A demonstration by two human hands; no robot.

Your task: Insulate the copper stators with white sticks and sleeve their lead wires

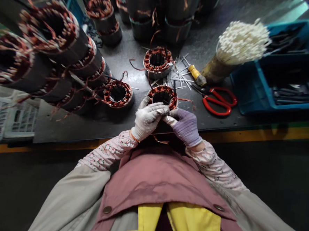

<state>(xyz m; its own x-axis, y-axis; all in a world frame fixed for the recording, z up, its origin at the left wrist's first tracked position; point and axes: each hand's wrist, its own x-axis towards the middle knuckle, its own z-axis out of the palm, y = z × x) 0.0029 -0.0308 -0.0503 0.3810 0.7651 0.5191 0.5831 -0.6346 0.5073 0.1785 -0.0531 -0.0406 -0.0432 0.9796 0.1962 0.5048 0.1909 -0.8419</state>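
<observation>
At the table's near edge stands a motor stator [171, 93], a ring of copper windings with loose wire ends. My left hand [149, 118], in a white glove, is closed on its near left rim, fingers reaching across the front. My right hand [184, 125], in a purple glove with pale fingertips, is closed in a pinch at the near right rim. The fingertips of both hands almost meet there, hiding whatever is between them. A second stator [157, 72] stands just behind, and a third stator [119, 95] is to the left.
Thin white sticks [181, 77] lie scattered beside a yellow-handled screwdriver [196, 74] and red-handled scissors [219, 102]. A holder bristles with white sticks [242, 42]. Blue bins [260, 89] with dark strips stand right; stacked stators [77, 51] rise left, with more at the back.
</observation>
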